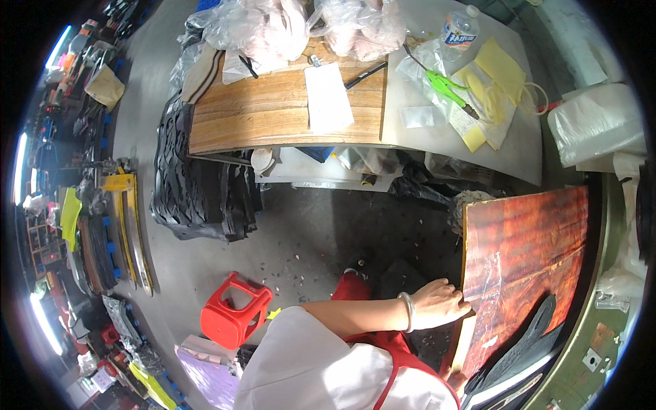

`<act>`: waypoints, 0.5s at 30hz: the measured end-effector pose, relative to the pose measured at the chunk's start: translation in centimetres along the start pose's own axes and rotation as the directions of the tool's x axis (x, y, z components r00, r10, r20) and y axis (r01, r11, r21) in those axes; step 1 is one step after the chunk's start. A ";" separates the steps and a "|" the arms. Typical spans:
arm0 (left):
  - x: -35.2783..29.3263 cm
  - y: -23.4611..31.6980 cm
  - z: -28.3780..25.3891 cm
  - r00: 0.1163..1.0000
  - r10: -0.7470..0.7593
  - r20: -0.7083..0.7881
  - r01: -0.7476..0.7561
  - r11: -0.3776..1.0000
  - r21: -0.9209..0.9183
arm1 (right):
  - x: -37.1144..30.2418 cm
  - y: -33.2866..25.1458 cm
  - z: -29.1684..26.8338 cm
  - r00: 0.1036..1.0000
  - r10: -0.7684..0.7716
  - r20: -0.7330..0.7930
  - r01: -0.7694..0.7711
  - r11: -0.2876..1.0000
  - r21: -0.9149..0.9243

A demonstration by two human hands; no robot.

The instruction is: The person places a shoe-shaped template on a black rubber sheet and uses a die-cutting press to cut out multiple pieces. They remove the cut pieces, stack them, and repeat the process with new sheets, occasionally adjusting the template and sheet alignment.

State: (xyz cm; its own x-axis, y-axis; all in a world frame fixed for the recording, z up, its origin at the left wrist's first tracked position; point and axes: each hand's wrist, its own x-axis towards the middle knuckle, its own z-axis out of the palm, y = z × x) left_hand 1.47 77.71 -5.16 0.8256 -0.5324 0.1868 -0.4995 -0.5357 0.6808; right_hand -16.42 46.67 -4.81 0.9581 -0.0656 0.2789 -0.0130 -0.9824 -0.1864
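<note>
My left hand [437, 305], with a pale bangle on the wrist, reaches across to the right. Its fingers are curled against the upper end of a pale wooden strip [465, 343], which looks like a drawer's edge along a red wood-grain tabletop [523, 253]. Lower down, at the other end of that strip, only a small part of my right hand [455, 380] shows, its fingers mostly hidden behind the white sleeve and red apron. Long flat black pieces [523, 348] lie on the tabletop just right of my right hand.
Ahead stands a workbench [253, 113] with a clipboard [329, 99], green-handled scissors [444, 85], a plastic bottle [459, 31] and stuffed clear bags [263, 31]. Black sheets [195, 171] are stacked at its left. A red stool [236, 311] stands on the scrap-strewn floor, and loaded shelves [82, 239] line the left.
</note>
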 end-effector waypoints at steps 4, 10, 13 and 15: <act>0.0 -0.2 0.2 1.000 -0.010 0.020 0.010 1.000 -0.001 | 0.3 0.1 -0.1 1.000 -0.016 0.007 0.016 1.000 -0.004; 0.0 -0.4 0.7 0.999 -0.017 0.042 0.018 1.000 -0.014 | 0.3 0.5 0.2 0.999 -0.035 0.010 0.035 0.999 -0.009; -0.1 -0.5 0.8 0.999 -0.014 0.044 0.015 1.000 -0.022 | 0.3 0.6 0.3 0.999 -0.044 0.008 0.044 0.999 -0.008; -0.1 -0.4 0.8 0.999 -0.020 0.039 0.020 1.000 -0.016 | 0.3 0.6 0.3 0.998 -0.055 0.007 0.055 0.998 -0.010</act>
State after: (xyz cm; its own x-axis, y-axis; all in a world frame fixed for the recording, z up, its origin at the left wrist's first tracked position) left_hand 1.39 77.50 -6.00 0.8244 -0.5469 0.1457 -0.4785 -0.5360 0.6955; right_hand -16.08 46.09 -5.12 0.9594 -0.0107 0.2818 0.0364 -0.9862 -0.1613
